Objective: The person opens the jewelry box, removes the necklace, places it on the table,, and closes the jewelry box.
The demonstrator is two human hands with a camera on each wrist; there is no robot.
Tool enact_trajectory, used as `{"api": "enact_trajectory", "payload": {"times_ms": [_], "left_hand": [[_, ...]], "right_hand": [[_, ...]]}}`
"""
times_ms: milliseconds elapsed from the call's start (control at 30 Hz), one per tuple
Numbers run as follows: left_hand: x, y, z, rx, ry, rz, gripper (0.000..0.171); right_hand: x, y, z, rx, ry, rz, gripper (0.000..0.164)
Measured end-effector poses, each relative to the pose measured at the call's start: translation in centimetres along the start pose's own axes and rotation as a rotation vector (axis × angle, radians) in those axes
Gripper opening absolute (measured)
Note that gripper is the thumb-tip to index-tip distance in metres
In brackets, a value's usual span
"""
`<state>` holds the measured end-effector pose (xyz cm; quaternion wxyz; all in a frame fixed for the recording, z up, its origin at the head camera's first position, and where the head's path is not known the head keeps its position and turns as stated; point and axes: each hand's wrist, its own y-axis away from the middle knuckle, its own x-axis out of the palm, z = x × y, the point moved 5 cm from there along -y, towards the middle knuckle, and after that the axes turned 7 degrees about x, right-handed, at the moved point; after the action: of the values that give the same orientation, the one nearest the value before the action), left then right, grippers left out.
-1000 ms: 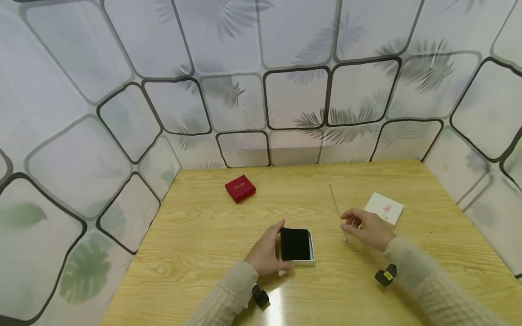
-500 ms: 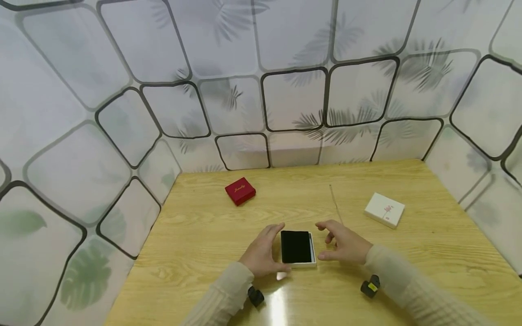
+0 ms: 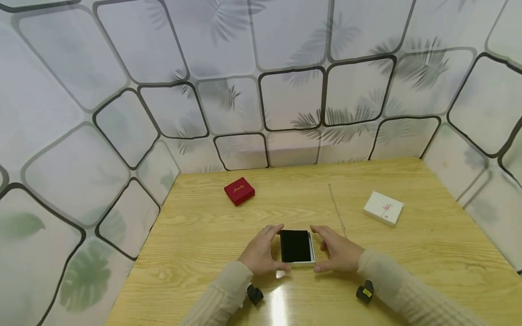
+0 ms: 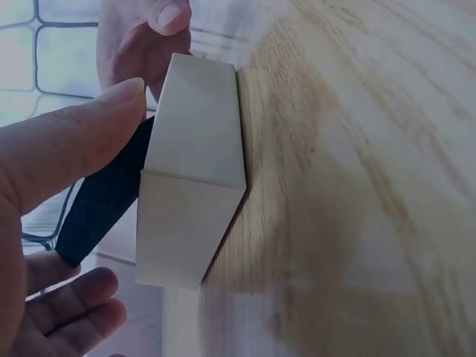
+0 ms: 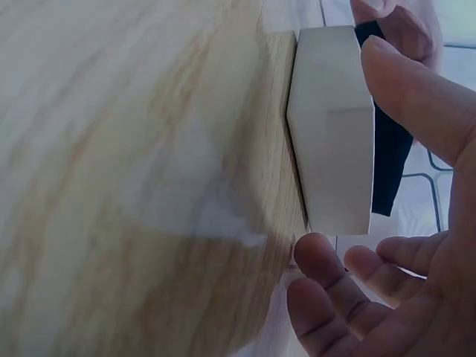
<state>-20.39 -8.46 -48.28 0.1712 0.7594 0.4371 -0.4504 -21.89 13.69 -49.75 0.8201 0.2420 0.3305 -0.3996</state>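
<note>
A small white box base [image 3: 306, 264] rests on the table between both hands in the head view. A flat black pad [image 3: 294, 246] lies over its opening, shifted left so a pale strip shows at the right. My left hand [image 3: 261, 254] pinches the pad between thumb and index finger, at opposite edges; the left wrist view shows the pad [image 4: 104, 197] slanting up out of the box. On the other side my right hand [image 3: 340, 250] is spread around the box's right end, its thumb close to the near corner. Beyond it lies a thin chain [image 3: 336, 208].
Toward the back left sits a red jewelry box [image 3: 239, 191] with gold lettering. A white lid [image 3: 384, 208] with a pink flower print lies at the right. Patterned curtains [image 3: 293, 99] border the wooden table [image 3: 195, 235] on its far sides.
My right hand has left the chain's near end and come left to the box. The chain stays on the table. My left hand has barely moved.
</note>
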Motion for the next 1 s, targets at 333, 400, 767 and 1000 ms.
{"api": "enact_trajectory", "payload": {"times_ms": [333, 400, 767, 1000], "left_hand": [[0.1, -0.3, 0.0, 0.009, -0.016, -0.036, 0.109], [0.0, -0.4, -0.1, 0.014, -0.029, -0.037, 0.107], [0.4, -0.3, -0.1, 0.008, -0.011, -0.025, 0.106], [0.4, -0.4, -0.2, 0.036, -0.012, -0.047, 0.104]], "right_hand": [[0.1, 0.2, 1.0, -0.017, 0.0, -0.017, 0.105], [0.1, 0.2, 1.1, -0.028, 0.009, -0.028, 0.104], [0.6, -0.3, 0.9, -0.008, 0.021, -0.032, 0.094], [0.6, -0.3, 1.0, -0.003, 0.022, -0.038, 0.093]]}}
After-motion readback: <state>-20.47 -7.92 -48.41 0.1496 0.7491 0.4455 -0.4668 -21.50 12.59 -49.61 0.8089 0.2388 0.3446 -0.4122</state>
